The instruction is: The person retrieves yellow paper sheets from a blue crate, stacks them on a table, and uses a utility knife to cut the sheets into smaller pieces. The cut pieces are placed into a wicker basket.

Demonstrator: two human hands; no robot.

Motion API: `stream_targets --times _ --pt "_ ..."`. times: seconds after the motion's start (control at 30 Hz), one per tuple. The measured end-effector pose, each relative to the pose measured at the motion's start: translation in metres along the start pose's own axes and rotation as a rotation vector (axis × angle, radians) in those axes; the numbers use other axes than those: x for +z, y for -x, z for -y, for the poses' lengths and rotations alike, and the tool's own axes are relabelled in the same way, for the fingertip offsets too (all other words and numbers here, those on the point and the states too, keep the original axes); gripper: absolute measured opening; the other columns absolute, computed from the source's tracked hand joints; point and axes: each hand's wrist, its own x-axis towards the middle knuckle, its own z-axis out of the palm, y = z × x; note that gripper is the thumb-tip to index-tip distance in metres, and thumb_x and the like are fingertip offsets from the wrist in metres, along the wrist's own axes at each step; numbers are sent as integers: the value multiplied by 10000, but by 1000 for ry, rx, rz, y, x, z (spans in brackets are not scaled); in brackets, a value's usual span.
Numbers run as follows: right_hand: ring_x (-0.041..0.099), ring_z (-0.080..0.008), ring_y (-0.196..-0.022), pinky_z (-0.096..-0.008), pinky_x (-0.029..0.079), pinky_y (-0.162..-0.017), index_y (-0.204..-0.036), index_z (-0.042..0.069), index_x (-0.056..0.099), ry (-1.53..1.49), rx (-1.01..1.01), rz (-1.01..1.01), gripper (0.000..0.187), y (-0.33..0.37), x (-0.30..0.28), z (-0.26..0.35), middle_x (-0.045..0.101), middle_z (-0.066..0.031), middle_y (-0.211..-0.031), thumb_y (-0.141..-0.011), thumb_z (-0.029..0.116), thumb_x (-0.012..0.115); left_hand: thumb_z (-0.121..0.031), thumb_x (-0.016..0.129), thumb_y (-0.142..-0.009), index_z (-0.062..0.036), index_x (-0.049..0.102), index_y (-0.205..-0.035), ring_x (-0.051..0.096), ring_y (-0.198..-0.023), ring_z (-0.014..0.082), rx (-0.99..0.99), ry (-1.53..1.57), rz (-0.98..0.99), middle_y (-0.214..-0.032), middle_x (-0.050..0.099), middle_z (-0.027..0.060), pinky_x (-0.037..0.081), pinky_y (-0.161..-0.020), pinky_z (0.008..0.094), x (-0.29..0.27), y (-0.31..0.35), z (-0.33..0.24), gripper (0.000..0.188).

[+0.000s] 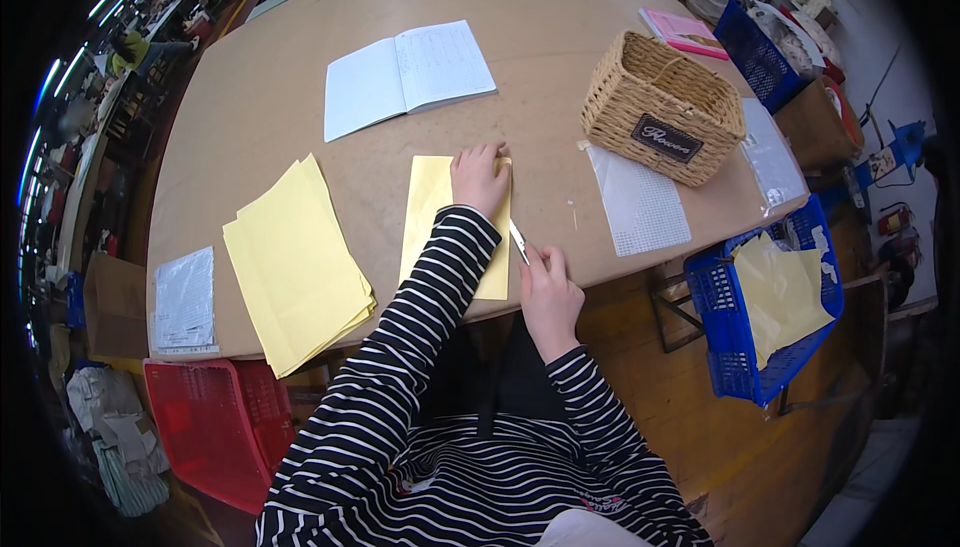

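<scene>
My left hand (480, 180) lies on the upper right part of a yellow paper sheet (425, 212) and presses it to the table, its fingers stretched out. The sheet's lower end reaches past the front table edge. My right hand (552, 299) is closed on a slim silver cutting tool with a pointed blade (517, 240); the fingers hide its handle, so I cannot tell whether it is a knife or scissors. The blade points away from me, close along the sheet's right edge. Left of my left arm, a loose stack of yellow paper (298, 272) overhangs the table's front edge.
Beyond my hands lies an open notebook (410, 82). A wicker basket (655, 112) stands at right on a white gridded sheet (640, 209). Below the table edge are a blue crate (735, 372) holding yellow paper and a red crate (205, 422). A clear plastic packet (184, 299) lies far left.
</scene>
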Motion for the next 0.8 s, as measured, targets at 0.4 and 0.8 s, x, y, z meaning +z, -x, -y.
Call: stream_targets --times 0.4,0.8 --pt "651 -235 -631 -340 533 -543 -1126 84 671 -6 -10 3 255 10 -9 2 568 -46 -965 -885 165 663 -291 663 -864 -151 690 -1042 553 -1101 239 -3 -36 93 -1021 659 9 300 -1068 502 -2 6 -9 228" --pt "633 -245 -581 -351 519 -524 -1138 91 668 17 22 13 254 16 -7 4 572 -44 -986 -898 173 653 -262 546 -962 -182 614 -1282 503 -1232 213 220 -128 106 -1255 565 8 323 -1112 483 -13 31 2 337"
